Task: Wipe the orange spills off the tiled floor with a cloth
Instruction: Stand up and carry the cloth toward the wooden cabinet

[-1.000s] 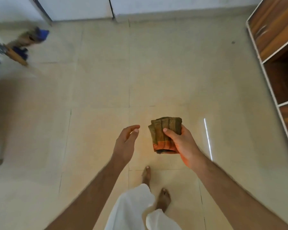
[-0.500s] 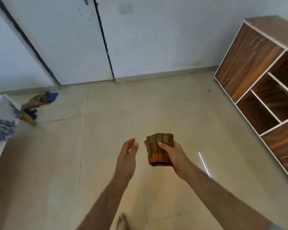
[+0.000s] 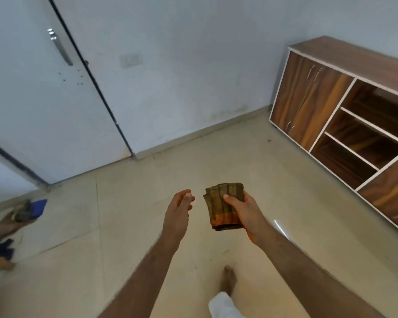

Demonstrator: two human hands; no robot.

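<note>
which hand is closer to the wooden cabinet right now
Right. The right hand, holding the folded cloth, is on the side of the wooden cabinet; the left hand is farther away, beyond the cloth.

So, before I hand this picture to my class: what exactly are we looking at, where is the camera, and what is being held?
There is no machine here. A person wears a wide-angle camera on the head, looking forward and down, so you see their own two arms reaching out. The right hand holds a folded cloth, brownish green with an orange band, thumb on top. The left hand is beside it, fingers relaxed, holding nothing. Below is a pale tiled floor, with one bare foot showing. A white door stands at the back left, a wooden cabinet with open shelves on the right, and some blurred brown and blue things lie on the floor at far left. No clear orange spill shows in this picture.
</note>
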